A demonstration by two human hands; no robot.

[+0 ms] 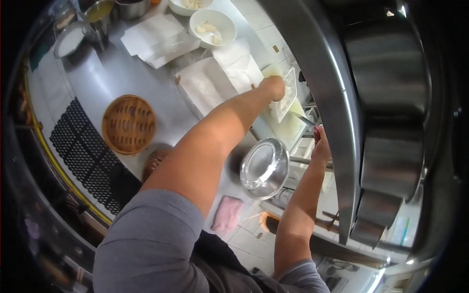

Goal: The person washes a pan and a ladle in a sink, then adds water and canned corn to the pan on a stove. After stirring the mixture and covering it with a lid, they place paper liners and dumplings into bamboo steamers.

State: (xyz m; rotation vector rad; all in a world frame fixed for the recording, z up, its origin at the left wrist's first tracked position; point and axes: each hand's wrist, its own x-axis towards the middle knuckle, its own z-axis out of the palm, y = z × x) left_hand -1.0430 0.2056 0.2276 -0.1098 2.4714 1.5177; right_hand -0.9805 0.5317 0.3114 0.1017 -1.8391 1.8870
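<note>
My left hand (274, 88) reaches out to a white rectangular tray (293, 80) that holds pale, whitish contents. Its fingers curl down over the tray's near side, and whatever they grip is hidden. My right hand (320, 144) is wrapped around the handle of a knife (305, 119). The blade points toward the tray, above a pale cutting board (291, 128) on which the tray rests. White paper sheets (207, 87) lie beside my left forearm.
A shiny metal bowl (265, 169) sits near the counter edge, close to a pink cloth (227, 213). A bamboo steamer (129, 125) stands on the steel counter (90, 100). White bowls (229, 33) with pale pieces are at the back. A large metal shelf (337, 93) borders the right side.
</note>
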